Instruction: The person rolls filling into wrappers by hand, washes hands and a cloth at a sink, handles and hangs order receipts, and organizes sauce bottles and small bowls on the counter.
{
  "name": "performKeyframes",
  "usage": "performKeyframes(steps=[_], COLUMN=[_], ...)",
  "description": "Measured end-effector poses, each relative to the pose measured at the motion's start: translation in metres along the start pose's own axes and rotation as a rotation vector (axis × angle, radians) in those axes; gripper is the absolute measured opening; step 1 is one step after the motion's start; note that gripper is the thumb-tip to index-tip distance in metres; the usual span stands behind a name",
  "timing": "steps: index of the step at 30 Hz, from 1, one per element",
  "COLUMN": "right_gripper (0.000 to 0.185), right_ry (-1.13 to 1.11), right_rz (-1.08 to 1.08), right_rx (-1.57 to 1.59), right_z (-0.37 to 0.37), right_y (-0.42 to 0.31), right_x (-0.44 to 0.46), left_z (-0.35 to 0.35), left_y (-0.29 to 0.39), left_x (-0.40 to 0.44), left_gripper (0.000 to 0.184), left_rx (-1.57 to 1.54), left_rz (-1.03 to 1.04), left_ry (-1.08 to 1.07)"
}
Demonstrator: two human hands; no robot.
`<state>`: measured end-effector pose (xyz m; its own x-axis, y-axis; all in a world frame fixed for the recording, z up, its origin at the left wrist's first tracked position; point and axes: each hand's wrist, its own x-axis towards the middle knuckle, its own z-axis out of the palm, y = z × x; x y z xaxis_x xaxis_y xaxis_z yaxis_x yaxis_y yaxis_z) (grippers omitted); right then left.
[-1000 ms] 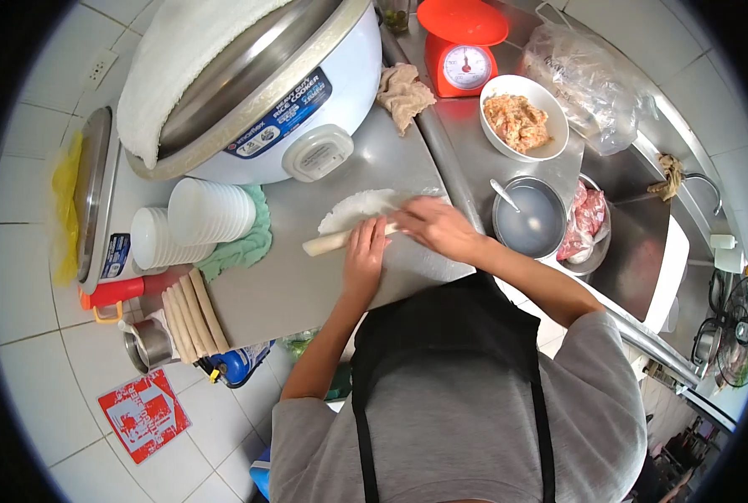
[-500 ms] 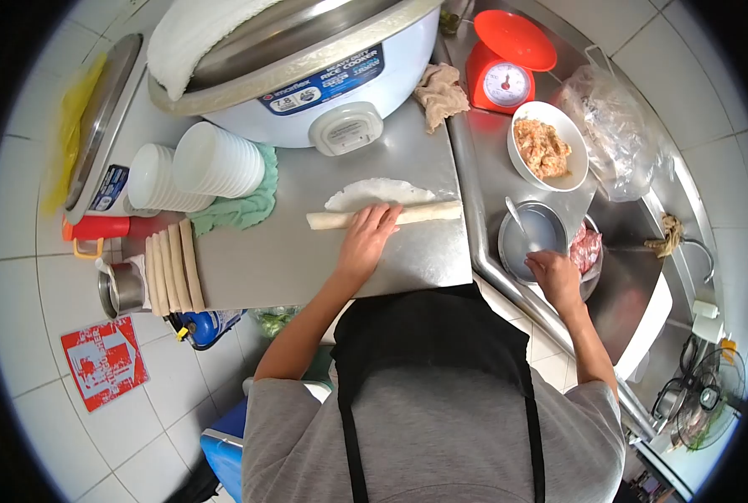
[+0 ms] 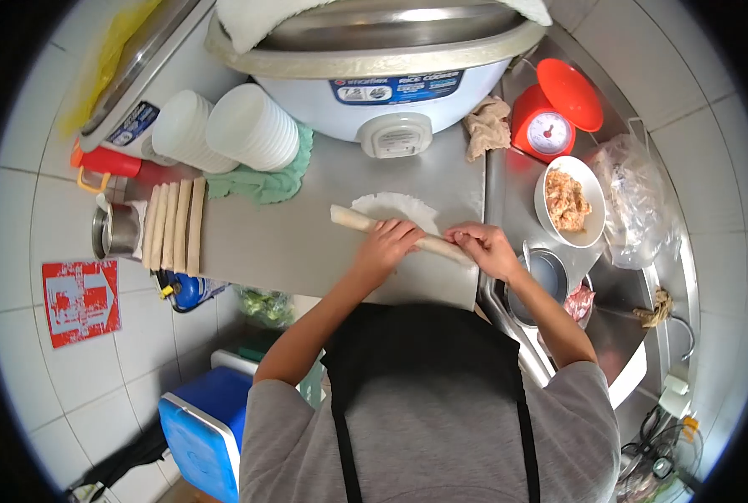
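A long, pale spring roll (image 3: pixel 353 218) lies slantwise on the steel counter, with the free edge of its thin wrapper (image 3: pixel 397 205) spread flat behind it. My left hand (image 3: pixel 388 246) rests over the middle of the roll, fingers curved around it. Beside the roll's right end is my right hand (image 3: pixel 487 250), fingers pinched together at the wrapper's edge; anything between the fingertips is hidden. Several finished-looking rolls (image 3: pixel 173 226) lie side by side at the counter's left end. A metal bowl of cloudy liquid (image 3: pixel 545 278) with a spoon sits right of my right hand.
A large rice cooker (image 3: pixel 307 105) stands at the back. Stacked white tubs (image 3: pixel 252 130) sit on a green cloth (image 3: pixel 265 186). To the right are a red scale (image 3: pixel 532 126), a white bowl (image 3: pixel 596 220) of orange-tinted filling, a plastic bag (image 3: pixel 634 201) and a sink.
My right hand has moved left from the bowl of liquid to the roll's right end. My left hand stays on the roll, which now lies more slanted. The camera view has shifted.
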<state>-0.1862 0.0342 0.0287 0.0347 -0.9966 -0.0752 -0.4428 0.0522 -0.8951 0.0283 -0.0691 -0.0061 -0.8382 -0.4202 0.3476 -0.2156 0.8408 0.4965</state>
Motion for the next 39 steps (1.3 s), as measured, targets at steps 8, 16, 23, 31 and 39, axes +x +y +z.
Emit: performKeyframes(steps=[8, 16, 23, 31, 39], right_gripper=[0.053, 0.055, 0.050, 0.050, 0.054], right_ry=[-0.517, -0.490, -0.586, -0.347, -0.620], right_rz=[-0.438, -0.570, -0.690, -0.709, -0.642], right_rx=[-0.911, -0.948, -0.860, -0.821, -0.742], right_z=[-0.034, -0.016, 0.014, 0.073, 0.023], right_y=[0.010, -0.002, -0.005, -0.023, -0.003], right_x=[0.038, 0.093, 0.147, 0.182, 0.113], left_z=[-0.009, -0.027, -0.029, -0.027, -0.020], left_y=[-0.007, -0.012, -0.010, -0.005, -0.011], left_x=[-0.016, -0.033, -0.031, -0.035, -0.039], left_gripper=[0.039, 0.046, 0.040, 0.036, 0.036], left_rx=[0.025, 0.172, 0.265, 0.303, 0.291], left_rz=[-0.035, -0.134, -0.129, -0.151, -0.153], left_ry=[0.037, 0.084, 0.070, 0.069, 0.095])
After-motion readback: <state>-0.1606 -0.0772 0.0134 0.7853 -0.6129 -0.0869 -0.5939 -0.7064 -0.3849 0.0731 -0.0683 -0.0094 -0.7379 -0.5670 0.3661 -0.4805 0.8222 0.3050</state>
